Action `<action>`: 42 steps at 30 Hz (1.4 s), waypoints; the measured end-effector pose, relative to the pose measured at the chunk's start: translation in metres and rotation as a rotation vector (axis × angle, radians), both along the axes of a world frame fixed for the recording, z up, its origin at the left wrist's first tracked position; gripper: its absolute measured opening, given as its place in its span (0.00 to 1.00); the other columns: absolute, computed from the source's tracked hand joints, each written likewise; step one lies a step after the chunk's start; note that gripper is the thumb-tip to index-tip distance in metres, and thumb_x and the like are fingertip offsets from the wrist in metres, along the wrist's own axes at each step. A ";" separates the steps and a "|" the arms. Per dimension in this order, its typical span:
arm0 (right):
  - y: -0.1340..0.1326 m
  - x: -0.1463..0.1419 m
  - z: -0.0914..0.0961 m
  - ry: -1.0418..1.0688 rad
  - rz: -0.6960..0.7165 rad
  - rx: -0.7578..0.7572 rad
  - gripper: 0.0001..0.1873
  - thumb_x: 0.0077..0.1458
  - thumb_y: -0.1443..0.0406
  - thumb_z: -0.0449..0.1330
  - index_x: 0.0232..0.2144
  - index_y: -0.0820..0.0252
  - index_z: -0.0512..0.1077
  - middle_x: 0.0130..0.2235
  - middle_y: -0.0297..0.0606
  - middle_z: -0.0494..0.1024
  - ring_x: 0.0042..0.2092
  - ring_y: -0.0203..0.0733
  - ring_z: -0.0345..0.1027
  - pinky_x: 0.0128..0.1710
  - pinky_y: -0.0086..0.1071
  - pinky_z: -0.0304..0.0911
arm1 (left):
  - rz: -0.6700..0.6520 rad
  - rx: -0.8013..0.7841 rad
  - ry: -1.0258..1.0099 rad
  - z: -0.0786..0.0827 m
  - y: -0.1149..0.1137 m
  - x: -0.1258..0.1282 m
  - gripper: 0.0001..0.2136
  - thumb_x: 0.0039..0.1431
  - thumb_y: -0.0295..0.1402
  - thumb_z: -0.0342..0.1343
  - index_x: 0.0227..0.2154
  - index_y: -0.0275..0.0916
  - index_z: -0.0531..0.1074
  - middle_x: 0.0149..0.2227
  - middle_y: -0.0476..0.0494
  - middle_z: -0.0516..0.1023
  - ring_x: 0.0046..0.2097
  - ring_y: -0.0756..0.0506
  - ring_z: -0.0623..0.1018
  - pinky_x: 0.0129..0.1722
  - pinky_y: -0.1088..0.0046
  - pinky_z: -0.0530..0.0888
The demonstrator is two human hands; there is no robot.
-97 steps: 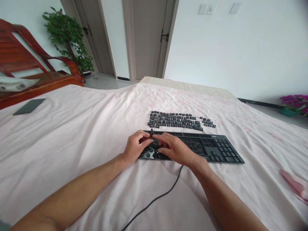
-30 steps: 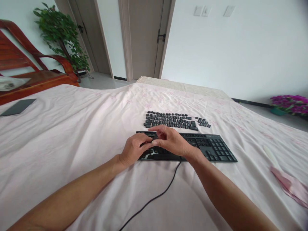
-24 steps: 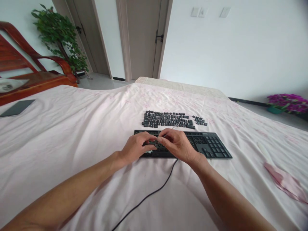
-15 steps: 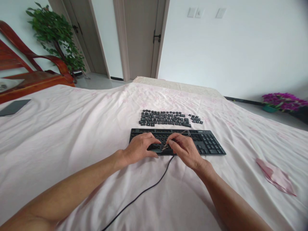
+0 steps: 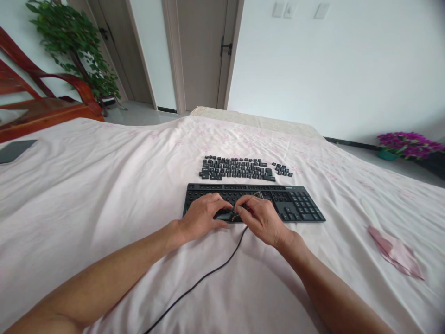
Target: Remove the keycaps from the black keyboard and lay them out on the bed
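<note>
A black keyboard (image 5: 306,204) lies on the pink-white cloth, with many keycaps off its main section and the number pad's keys in place. My left hand (image 5: 205,211) braces the keyboard's front left part, thumb at the front edge and fingers over the lower rows. Pinched in my right hand (image 5: 259,215) is a wire keycap puller (image 5: 259,195); its thin metal wires stick up behind the fingers. The puller's other end is at the bottom row beside my left fingertips, largely hidden by the fingers. Loose black keycaps (image 5: 236,168) lie in rows just beyond the keyboard.
A black cable (image 5: 201,280) runs from the keyboard toward me. To the right lies a pink cloth (image 5: 396,253); a dark flat object (image 5: 15,150) is at the far left. Beyond are a wooden chair (image 5: 52,111), a plant (image 5: 69,46) and purple flowers (image 5: 410,143).
My right hand has shifted slightly left with the puller, and its wires now stand more upright. My left hand stays on the keyboard. The whole view has tilted a little.
</note>
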State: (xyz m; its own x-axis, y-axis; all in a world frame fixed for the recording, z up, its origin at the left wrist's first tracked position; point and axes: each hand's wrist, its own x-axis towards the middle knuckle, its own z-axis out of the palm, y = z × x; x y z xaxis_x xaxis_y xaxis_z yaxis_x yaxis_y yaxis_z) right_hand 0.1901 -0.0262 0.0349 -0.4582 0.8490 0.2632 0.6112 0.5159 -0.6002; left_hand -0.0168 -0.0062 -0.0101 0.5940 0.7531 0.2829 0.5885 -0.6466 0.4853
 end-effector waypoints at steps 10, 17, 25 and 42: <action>0.001 -0.016 -0.010 -0.074 0.089 0.145 0.07 0.61 0.68 0.50 0.34 0.59 0.68 0.33 0.40 0.74 0.34 0.39 0.69 0.36 0.31 0.64 | 0.080 0.014 -0.016 0.000 -0.008 0.008 0.10 0.55 0.43 0.60 0.35 0.43 0.76 0.37 0.49 0.75 0.39 0.46 0.72 0.41 0.70 0.67; -0.007 -0.014 -0.019 -0.060 0.021 0.176 0.06 0.61 0.67 0.50 0.35 0.59 0.66 0.33 0.40 0.74 0.34 0.39 0.70 0.37 0.32 0.64 | 0.081 0.047 -0.003 0.000 -0.010 0.009 0.11 0.57 0.45 0.57 0.35 0.44 0.77 0.35 0.48 0.76 0.38 0.46 0.72 0.39 0.70 0.67; 0.008 -0.010 -0.036 -0.086 0.019 0.230 0.10 0.62 0.63 0.48 0.32 0.58 0.66 0.31 0.38 0.75 0.30 0.37 0.69 0.33 0.30 0.64 | 0.104 0.225 0.117 -0.002 -0.012 0.020 0.11 0.62 0.41 0.52 0.31 0.40 0.75 0.31 0.47 0.74 0.36 0.46 0.71 0.38 0.69 0.66; 0.006 -0.009 -0.057 0.105 -0.052 0.270 0.09 0.59 0.61 0.48 0.29 0.56 0.64 0.28 0.40 0.73 0.30 0.41 0.67 0.34 0.34 0.64 | 0.060 0.275 0.044 -0.008 -0.015 0.016 0.14 0.66 0.40 0.46 0.33 0.41 0.75 0.33 0.47 0.75 0.34 0.50 0.74 0.32 0.74 0.66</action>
